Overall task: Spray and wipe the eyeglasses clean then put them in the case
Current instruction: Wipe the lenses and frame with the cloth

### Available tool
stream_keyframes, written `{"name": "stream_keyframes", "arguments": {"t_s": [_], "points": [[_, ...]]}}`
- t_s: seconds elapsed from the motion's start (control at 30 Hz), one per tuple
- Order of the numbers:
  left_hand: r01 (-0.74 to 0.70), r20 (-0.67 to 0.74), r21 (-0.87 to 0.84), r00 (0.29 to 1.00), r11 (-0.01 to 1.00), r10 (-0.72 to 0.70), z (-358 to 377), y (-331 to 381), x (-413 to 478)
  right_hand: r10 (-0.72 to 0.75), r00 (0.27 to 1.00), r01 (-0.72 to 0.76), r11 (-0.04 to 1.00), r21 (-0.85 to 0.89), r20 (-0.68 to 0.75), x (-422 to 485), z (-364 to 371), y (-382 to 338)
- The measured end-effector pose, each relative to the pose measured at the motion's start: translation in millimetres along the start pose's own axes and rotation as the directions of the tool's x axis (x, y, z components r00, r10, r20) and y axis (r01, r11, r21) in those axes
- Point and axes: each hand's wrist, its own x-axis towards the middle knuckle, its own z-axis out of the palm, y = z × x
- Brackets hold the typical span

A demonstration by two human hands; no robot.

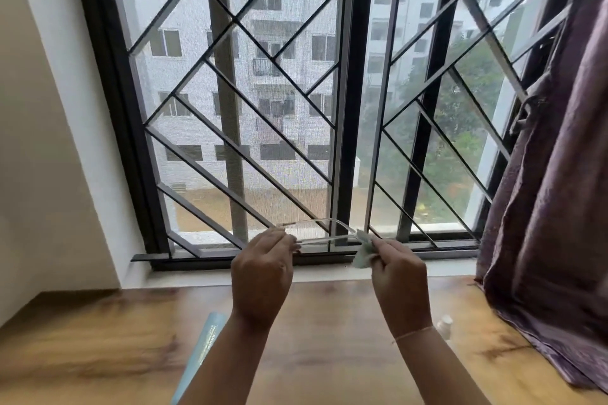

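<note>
Dark metal window grille (230,108) fills the far side ahead of you, with a purple curtain (552,174) hanging at the right. Below lies the wooden table (98,338). Your left hand (263,269) is raised in front of the window and pinches one end of the clear-framed eyeglasses (329,238). Your right hand (398,276) pinches a pale green cloth (363,254) against their other end. A light blue case (200,355) lies on the table near you, partly behind your left forearm. A small white bottle (444,325), blurred, stands just right of your right wrist.
</note>
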Motion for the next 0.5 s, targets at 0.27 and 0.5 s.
{"name": "stream_keyframes", "arguments": {"t_s": [0.27, 0.5], "points": [[-0.027, 0.038, -0.003, 0.999, 1.000, 0.027, 4, 9, 1, -0.160, 0.986, 0.164, 0.978, 0.131, -0.046, 7, 0, -47], [-0.051, -0.014, -0.030, 0.999, 0.998, 0.051, 1, 14, 7, -0.268, 0.963, 0.267, 0.959, 0.095, 0.005, 5, 5, -62]]}}
